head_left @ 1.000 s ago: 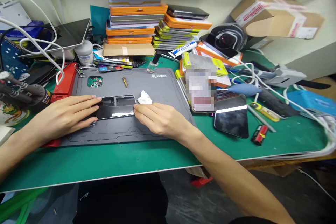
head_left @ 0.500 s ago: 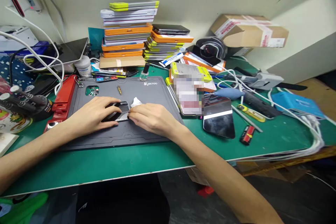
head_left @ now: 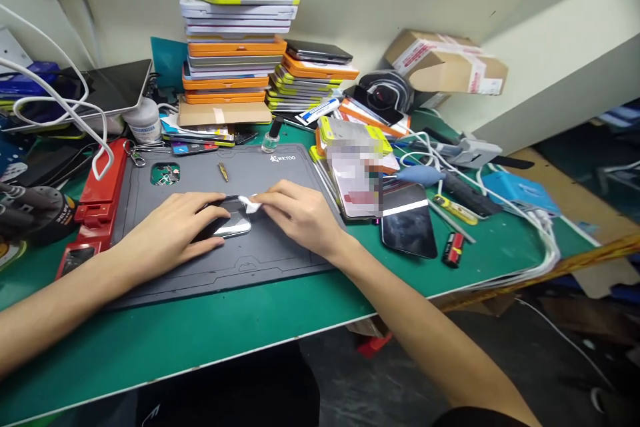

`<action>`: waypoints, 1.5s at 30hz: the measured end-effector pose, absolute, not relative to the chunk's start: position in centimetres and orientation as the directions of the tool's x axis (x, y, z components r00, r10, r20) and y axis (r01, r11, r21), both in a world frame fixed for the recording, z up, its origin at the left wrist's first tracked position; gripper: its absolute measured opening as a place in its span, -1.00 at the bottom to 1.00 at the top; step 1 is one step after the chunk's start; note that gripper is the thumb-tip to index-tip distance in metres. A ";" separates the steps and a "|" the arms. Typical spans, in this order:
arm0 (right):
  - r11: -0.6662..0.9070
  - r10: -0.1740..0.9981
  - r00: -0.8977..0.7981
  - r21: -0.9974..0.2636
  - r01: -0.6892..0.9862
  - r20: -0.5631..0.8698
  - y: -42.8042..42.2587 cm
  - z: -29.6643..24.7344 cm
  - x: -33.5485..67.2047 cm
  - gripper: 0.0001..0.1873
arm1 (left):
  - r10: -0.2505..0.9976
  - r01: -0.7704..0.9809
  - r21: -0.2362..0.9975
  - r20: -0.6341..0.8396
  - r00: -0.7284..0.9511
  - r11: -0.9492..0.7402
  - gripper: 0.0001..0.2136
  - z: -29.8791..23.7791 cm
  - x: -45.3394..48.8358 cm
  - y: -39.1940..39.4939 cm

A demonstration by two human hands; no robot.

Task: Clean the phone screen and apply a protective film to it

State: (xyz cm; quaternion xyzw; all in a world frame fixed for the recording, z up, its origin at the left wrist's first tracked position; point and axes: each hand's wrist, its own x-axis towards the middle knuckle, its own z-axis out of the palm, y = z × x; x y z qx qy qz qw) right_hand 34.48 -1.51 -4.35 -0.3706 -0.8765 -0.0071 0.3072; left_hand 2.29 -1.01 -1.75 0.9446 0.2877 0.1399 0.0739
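Head view: a dark, glossy phone is seen left of centre in the frame, over a grey mat that is spread on the green worktop. It is held by the left hand, whose grip is half curled across it, with fingers over the far side and the thumb by the near edge; whether the phone is pressed flat or slightly raised cannot be told. Between the thumb and fingers of the right hand, a crumpled white tissue is pinched, that grip being closed to a narrow point. The tissue is placed at the phone's right-hand end, though actual contact cannot be confirmed. Wiping of the glass or its edge is judged to be the step in hand. For the next move, a firm hold on the phone and light, even pressure through the tissue would seem to be called for. Toward the top of the mat, a small brass-coloured piece is left lying, and a little clear bottle is stood near the upper edge.
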 end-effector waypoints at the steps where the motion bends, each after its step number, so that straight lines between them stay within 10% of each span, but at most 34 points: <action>1: 0.745 0.615 -0.556 -0.182 0.641 0.559 -1.7 -4.4 34.3 -0.68 | 0.570 0.527 0.223 0.226 0.790 -0.820 -0.53 -1.9 2.3 -1.0; 11: 0.839 0.384 -0.778 0.163 0.519 0.497 -3.2 -3.5 34.0 -0.67 | 0.607 0.551 0.269 0.214 0.765 -0.790 -0.61 -3.0 2.6 -1.2; 45: 0.752 0.540 -0.684 0.084 0.654 0.491 -6.1 -2.9 35.5 -0.62 | 0.622 0.568 0.279 0.166 0.765 -0.774 -0.58 -3.3 2.6 0.1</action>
